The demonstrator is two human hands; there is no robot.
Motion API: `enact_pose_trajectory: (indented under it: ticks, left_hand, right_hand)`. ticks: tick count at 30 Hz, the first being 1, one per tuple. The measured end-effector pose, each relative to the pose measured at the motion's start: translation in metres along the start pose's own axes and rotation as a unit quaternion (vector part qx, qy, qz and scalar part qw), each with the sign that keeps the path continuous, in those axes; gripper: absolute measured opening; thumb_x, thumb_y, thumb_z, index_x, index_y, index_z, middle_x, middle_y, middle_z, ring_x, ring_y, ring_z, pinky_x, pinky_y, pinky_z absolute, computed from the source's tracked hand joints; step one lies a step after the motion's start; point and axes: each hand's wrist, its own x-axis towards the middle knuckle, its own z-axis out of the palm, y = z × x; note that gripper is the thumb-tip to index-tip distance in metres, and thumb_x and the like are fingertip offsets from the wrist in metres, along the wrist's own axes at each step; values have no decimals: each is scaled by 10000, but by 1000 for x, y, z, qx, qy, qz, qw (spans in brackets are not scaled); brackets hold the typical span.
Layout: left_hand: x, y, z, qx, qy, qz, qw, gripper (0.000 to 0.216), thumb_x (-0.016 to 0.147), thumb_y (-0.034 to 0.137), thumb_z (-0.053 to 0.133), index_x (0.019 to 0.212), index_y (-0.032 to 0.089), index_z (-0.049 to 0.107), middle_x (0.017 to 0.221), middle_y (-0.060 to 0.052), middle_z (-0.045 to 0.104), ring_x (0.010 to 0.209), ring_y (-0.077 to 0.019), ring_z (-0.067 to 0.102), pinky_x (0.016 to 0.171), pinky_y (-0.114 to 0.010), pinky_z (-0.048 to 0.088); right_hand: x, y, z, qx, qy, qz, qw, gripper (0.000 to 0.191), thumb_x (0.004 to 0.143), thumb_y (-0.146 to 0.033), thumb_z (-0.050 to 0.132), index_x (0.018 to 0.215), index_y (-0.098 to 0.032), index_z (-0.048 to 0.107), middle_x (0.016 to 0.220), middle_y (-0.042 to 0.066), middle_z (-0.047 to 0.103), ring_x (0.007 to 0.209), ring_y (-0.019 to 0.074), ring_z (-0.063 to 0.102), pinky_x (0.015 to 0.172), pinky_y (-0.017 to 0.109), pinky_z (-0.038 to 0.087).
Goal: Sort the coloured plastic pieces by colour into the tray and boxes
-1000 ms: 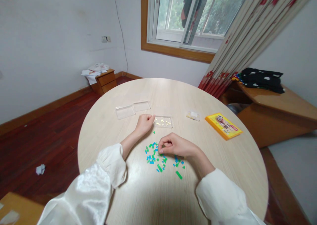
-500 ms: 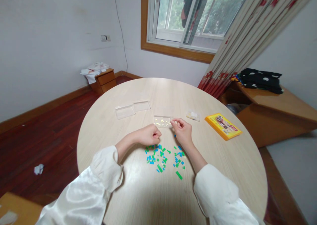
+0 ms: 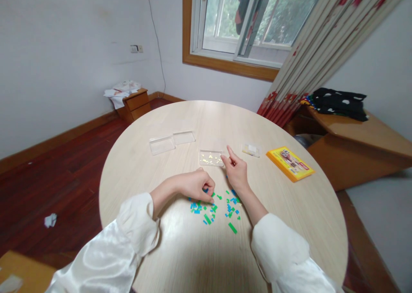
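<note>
Right hand (image 3: pixel 236 169), grip parted, by the clear tray (image 3: pixel 212 151); left hand (image 3: pixel 196 184) curls over pieces (image 3: pixel 207 218), grip unclear.

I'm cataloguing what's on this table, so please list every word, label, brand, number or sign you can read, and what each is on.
No text is legible.
Yellow box: printing on its cover, too small and blurred to read.
Small clear case: no writing can be made out.
</note>
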Motion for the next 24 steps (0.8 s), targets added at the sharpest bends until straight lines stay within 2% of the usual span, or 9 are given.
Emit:
enact_pose_trajectory:
  ticks: [2,4,7,14,19,24]
  left_hand:
    - [1,1,2,28,-12,18,999,102,655,226,698,586,163,656,503,54,544,466,-60,425,702,-268,375]
    - [2,3,3,52,-18,34,998,39,639,198,719,611,189,694,520,52,582,493,-66,460,841,-321,343]
    - [3,4,7,62,-37,44,996,60,634,154,706,602,206,705,507,49,597,491,-73,463,897,-359,308]
    - [4,1,12,60,-55,65,995,120,619,107,700,573,218,693,478,71,570,447,-59,435,823,-317,311]
    - [5,3,13,68,-75,41,994,159,609,63,690,556,213,678,459,85,545,424,-51,411,772,-290,310]
    - [5,8,14,53,-84,33,995,188,604,21,641,535,195,663,438,81,507,402,-55,378,612,-237,333]
  right_hand:
    - [0,0,0,-8,-1,-3,1000,682,784,-449,513,1335,-51,459,571,-82,247,526,97,269,556,238,270]
    - [0,0,-1,-11,0,0,1000,698,794,-441,512,1363,-50,414,569,-85,256,528,99,279,557,234,274]
    - [0,0,-1,-11,2,-1,1000,704,802,-427,517,1383,-54,379,561,-90,261,527,99,282,557,229,277]
    - [1,-1,0,-17,0,-1,1000,684,804,-432,511,1370,-62,407,570,-84,260,525,102,289,561,234,273]
    - [0,-1,0,-14,4,-8,1000,657,810,-402,520,1363,-62,419,565,-84,264,532,100,292,564,231,276]
    - [1,0,-1,-6,5,-11,1000,669,798,-409,524,1350,-42,431,567,-85,258,528,99,279,560,234,278]
